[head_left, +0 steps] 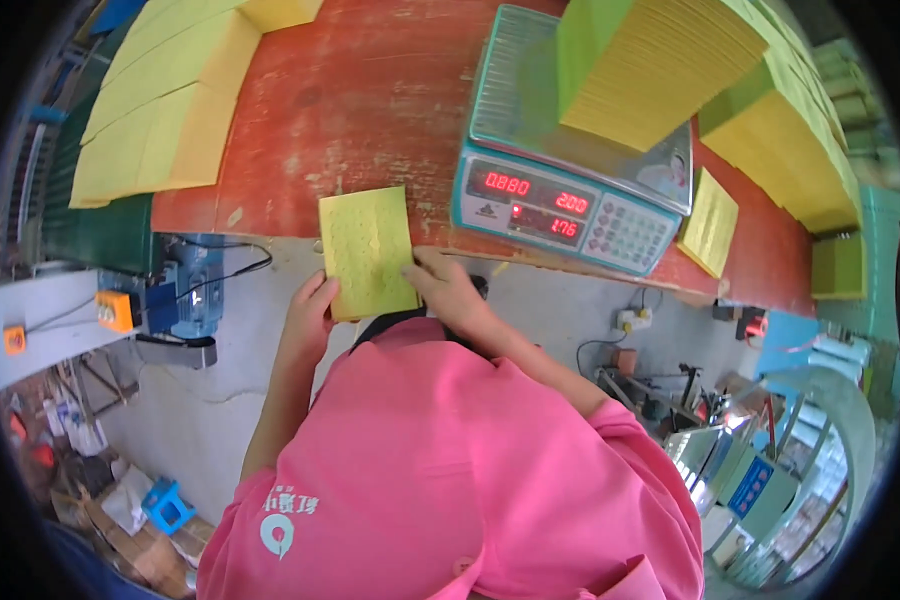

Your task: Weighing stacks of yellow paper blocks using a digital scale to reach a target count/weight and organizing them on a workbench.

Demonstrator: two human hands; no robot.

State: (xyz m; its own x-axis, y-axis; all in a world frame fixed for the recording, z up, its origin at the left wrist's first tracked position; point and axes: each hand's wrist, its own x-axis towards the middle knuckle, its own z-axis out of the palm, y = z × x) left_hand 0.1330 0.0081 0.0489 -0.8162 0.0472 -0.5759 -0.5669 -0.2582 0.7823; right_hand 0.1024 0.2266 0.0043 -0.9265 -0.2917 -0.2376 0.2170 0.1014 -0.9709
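Both hands on a yellow paper block [370, 250] at the table edge

In the head view, the only one there is, I look down on a person in a pink shirt [400, 440] with bare forearms reaching forward. The left hand [315, 303] grips the block at its lower left edge, thumb on the near side, its other fingers mostly hidden. The right hand [450, 288] has its fingers closed on the right edge, a little higher up. So the hands are apart from each other, with the block between them; it sits in front of the body, its top face dotted with small marks. Its far end overlaps the edge of the worn red table [360, 110]; whether it rests there I can't tell.

Ahead and to the right of the right hand stands a teal-framed scale [570, 205], its red digits lit, bearing a tall yellow stack [660, 70]. Just past the scale, farther right, lies a thin yellow pad [710, 222], and beyond that rise more yellow piles [785, 140]. Ahead and left of the left hand, another row of yellow stacks [170, 110] lines the table. Lower down, well left of the left hand, there's an orange box [115, 311], and behind it toward the body's side, a blue stool [168, 505] on the floor.
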